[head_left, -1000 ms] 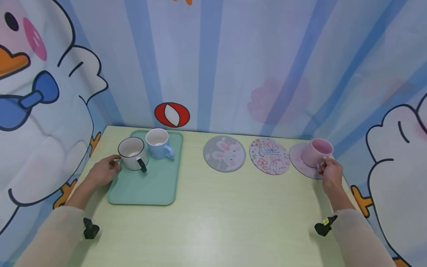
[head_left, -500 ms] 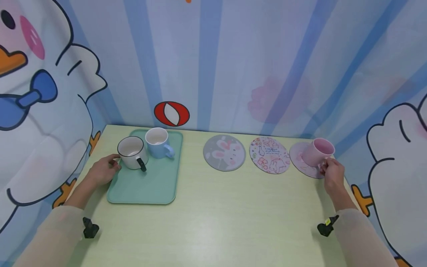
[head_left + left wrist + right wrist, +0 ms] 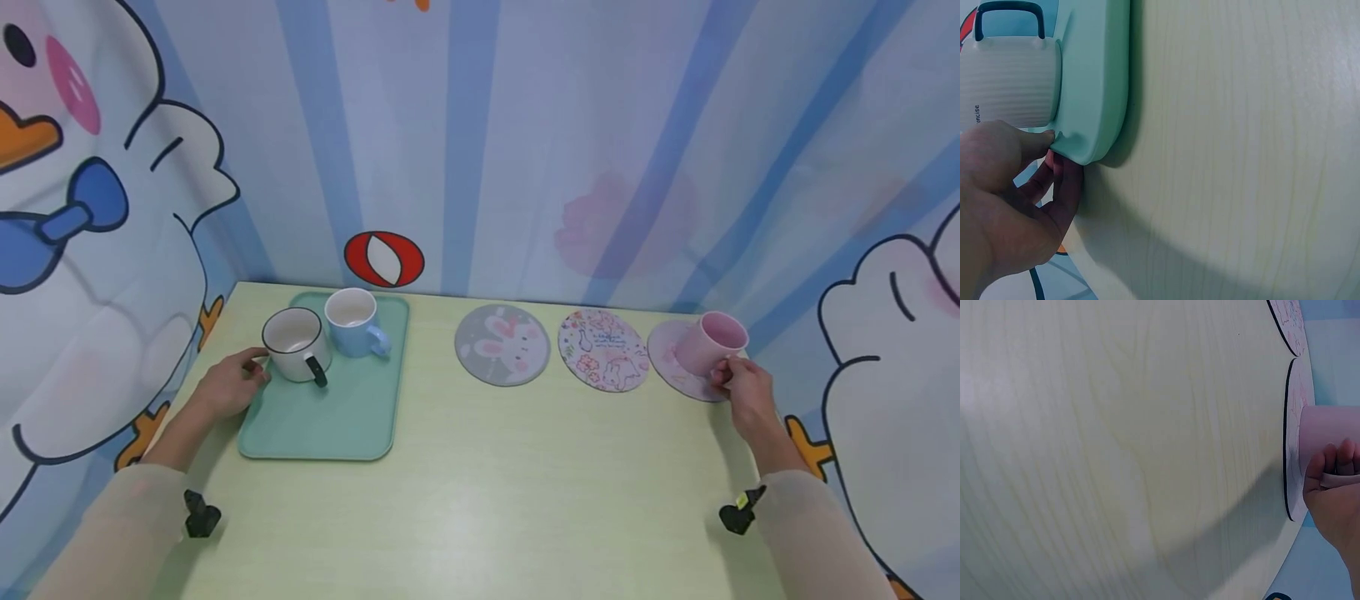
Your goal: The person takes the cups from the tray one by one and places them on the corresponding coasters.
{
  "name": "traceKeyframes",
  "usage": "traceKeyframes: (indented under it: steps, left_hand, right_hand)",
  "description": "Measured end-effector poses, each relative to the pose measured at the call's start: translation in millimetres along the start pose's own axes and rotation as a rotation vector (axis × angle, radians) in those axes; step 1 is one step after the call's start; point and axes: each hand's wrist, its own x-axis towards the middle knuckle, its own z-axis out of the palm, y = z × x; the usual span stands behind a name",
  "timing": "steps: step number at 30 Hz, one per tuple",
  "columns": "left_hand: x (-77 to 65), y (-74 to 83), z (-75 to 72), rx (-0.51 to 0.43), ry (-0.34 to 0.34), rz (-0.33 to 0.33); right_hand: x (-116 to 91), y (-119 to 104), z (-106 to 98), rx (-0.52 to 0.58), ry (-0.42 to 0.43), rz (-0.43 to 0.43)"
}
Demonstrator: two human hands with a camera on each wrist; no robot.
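At the right, my right hand [image 3: 745, 392] grips the handle of a pink mug [image 3: 702, 350], which stands upright on a round pink coaster [image 3: 663, 360]. The right wrist view shows the fingers curled through the handle beside the pink mug [image 3: 1329, 428]. My left hand [image 3: 231, 385] pinches the left rim of a green tray [image 3: 330, 425]. Its thumb lies over the rim and its fingers are underneath, as the left wrist view shows on the tray [image 3: 1113, 75]. On the tray stand a white mug [image 3: 288, 362] with a black handle and a light blue mug [image 3: 352, 333].
A grey bunny coaster [image 3: 495, 354] and a floral coaster [image 3: 592, 367] lie between the tray and the pink coaster. The pale wooden table [image 3: 487, 492] meets a blue striped cartoon cloth [image 3: 517, 150] behind and at both sides.
The right wrist has shifted slightly right while the hand keeps its hold on the pink mug. The left hand and the tray have stayed in place.
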Motion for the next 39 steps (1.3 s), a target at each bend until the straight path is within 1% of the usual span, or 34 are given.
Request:
traceKeyframes:
  steps: [3,5,11,14,19,22,25,27,31,39]
  left_hand:
    - [-0.1,-0.8,-0.2,0.003,0.004,0.013]
    - [-0.3,-0.8,-0.1,0.003,0.007,0.020]
    - [-0.7,-2.0,0.7,0.000,0.009,0.028]
    - [-1.9,-1.9,0.1,0.001,0.009,0.030]
    - [-3.8,-0.1,-1.5,-0.003,0.005,0.020]
    - [-3.1,0.2,-1.0,-0.005,0.005,0.019]
    - [-0.6,-0.9,0.6,-0.005,0.009,0.022]
    - [0.4,-1.4,1.1,-0.005,0.012,0.024]
    - [1.4,-2.1,1.9,-0.007,0.015,0.017]
    - [0.8,-2.2,2.2,-0.009,0.019,0.010]
  right_hand:
    - [-1,0,-1,-0.009,-0.025,0.003]
    - [0,0,-2,-0.031,-0.024,0.005]
    - [0,0,-1,-0.093,0.030,0.024]
    - [-1,-1,0,-0.169,0.059,0.030]
    - [-5,-3,1,-0.351,0.113,0.029]
    - [-5,-5,-1,-0.453,0.171,0.015]
    - [-6,-8,-4,-0.502,0.232,0.001]
    - [-6,-10,-5,-0.519,0.256,-0.005]
    - [-8,-14,-4,-0.526,0.275,-0.019]
    - [-14,-21,8,-0.512,0.384,-0.074]
